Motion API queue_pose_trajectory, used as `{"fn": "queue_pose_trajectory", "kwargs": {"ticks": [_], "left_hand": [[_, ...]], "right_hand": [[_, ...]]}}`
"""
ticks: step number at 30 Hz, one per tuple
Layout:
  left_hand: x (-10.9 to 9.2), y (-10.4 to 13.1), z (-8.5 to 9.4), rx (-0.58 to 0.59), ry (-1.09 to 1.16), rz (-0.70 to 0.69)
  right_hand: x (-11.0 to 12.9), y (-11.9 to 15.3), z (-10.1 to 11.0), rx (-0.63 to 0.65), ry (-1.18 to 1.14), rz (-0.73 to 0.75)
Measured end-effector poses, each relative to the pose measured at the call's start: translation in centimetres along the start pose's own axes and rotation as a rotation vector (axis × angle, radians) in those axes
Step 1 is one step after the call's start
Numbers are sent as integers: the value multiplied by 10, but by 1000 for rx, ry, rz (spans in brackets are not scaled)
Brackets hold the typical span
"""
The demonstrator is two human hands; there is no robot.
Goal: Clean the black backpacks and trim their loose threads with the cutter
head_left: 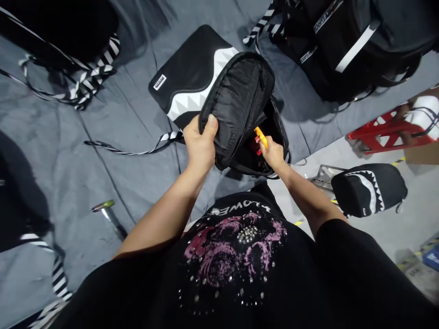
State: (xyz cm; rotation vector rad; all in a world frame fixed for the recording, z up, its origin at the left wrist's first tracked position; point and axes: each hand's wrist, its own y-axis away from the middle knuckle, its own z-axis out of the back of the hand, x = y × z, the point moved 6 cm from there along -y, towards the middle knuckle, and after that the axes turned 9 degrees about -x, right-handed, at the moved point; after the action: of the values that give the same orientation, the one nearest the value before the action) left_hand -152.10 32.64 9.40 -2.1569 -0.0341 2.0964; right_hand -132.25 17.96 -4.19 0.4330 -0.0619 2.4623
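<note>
A black backpack (187, 64) with a grey-and-white shark-teeth band lies on the grey cloth, its top compartment unzipped. My left hand (200, 139) is closed on the edge of the raised black lid (236, 103), thumb on the lining side. At the opening, my right hand (273, 153) is closed around a small yellow-orange tool (261, 137). Something red (257, 147) shows beside the tool; whether it is part of it I cannot tell. The inside of the bag is dark and mostly hidden.
A hammer (109, 214) lies on the grey cloth (113, 173) at lower left. Black bags with striped straps (92, 82) stand at upper left and upper right (343, 55). Past the table's edge, another shark-teeth bag (370, 189) and a red frame (380, 128) are lower down.
</note>
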Motion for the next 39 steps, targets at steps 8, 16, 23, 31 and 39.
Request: {"fn": "queue_pose_trajectory", "kwargs": {"ticks": [8,16,23,31,39], "left_hand": [[7,-7,-4,77,-48,-71],[-2,-11,-14,110,-112,-91],[-22,-11,-15,137,-268,-104],[-42,-3,-25,221,-392,-140],[-53,-3,-36,274,-444,-256]], "right_hand": [[-2,5,-5,49,-137,-28],[2,14,-2,150,-26,87],[15,27,-7,342,-24,154],[20,30,12,207,-146,72],[-4,24,29,159,-346,-175]]}}
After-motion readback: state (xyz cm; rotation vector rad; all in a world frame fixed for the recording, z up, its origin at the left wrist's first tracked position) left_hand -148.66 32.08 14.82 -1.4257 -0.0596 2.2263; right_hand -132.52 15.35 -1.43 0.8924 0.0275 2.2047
